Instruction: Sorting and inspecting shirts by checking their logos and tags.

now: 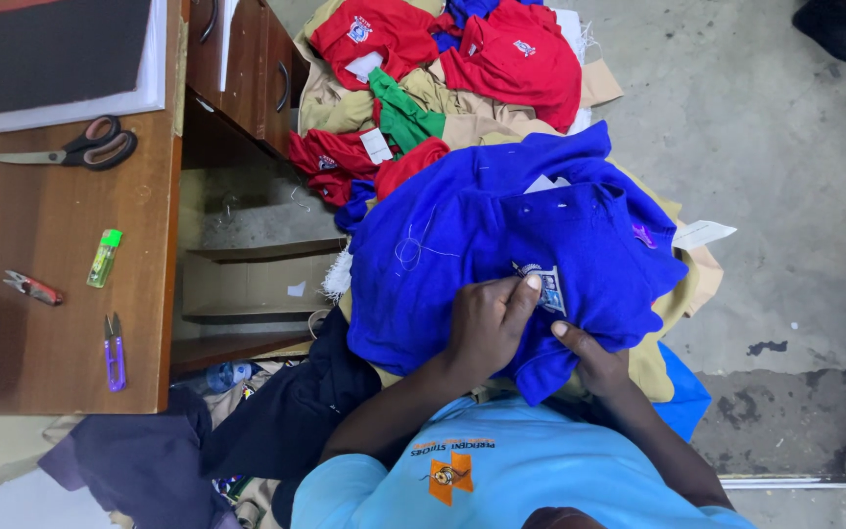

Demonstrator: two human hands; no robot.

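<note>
Hands work a sewn badge (543,286) on the blue shirt (501,255): left hand (487,323) closed pinching beside it, right hand (594,358) gripping the fabric beneath, probably needing steady tension.

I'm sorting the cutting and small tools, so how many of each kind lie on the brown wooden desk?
Large black-handled scissors: 1
Small purple thread snips: 1
Small red-handled clippers: 1
Green lighter: 1
Total: 4

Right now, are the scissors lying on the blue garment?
No, the scissors lie on the wooden desk, apart from the blue garment under both hands.
</note>
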